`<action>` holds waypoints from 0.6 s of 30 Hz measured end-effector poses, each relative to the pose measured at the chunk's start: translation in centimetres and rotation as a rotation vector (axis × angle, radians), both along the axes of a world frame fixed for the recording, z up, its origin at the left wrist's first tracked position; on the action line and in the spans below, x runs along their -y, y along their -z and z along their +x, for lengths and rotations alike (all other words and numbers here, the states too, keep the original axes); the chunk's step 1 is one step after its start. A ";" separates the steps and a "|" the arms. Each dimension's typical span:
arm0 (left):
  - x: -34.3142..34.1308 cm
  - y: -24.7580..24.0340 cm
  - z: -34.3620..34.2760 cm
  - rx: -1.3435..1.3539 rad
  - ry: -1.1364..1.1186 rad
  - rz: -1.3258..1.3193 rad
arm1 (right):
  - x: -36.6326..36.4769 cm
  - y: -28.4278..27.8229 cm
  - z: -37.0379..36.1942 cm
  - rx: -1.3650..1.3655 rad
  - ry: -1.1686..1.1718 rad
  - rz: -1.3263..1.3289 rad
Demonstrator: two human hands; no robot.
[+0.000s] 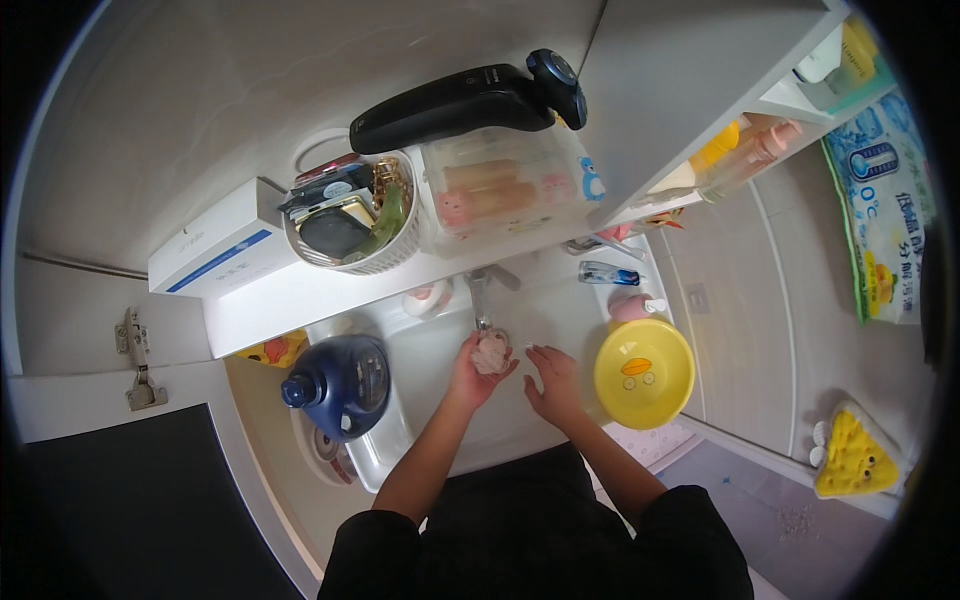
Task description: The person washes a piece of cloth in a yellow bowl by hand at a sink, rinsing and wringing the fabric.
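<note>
The left hand (474, 377) grips a pink bundle (491, 352) at mid-frame, directly below the faucet (479, 300) and over the sink (515, 425). The right hand (556, 378) is just beside it, thumb and fingers parted. A blue jug (345, 390) stands left of centre; a yellow bowl (648, 408) sits right of centre. The shaver (455, 108) lies at upper centre.

black top (510, 525), matching loose short sleeves (695, 540) (matte, folds mostly lost in shadow), hems well back from left hand (464, 378) and right hand (556, 385), forearms (430, 455) bare, hands bare
</note>
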State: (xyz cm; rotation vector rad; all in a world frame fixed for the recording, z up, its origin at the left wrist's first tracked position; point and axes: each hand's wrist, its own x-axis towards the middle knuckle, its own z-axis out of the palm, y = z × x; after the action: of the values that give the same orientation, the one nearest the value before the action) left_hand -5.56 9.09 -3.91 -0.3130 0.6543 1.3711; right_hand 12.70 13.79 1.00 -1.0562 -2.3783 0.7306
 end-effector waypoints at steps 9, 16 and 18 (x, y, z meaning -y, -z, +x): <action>-0.3 0.7 0.5 -0.061 -0.030 0.122 | 1.0 -1.9 6.3 0.130 0.193 0.135; -1.1 0.6 -0.2 -0.139 -0.066 0.026 | 1.5 -1.5 8.1 0.182 0.284 0.175; -1.2 0.9 -0.2 -0.166 -0.065 0.014 | 1.6 -1.3 8.3 0.185 0.292 0.174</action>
State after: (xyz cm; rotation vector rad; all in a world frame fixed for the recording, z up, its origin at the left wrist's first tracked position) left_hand -5.74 10.24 -4.83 -0.2125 0.7769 1.4739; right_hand 21.02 12.22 2.33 -1.4051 -2.3139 0.3292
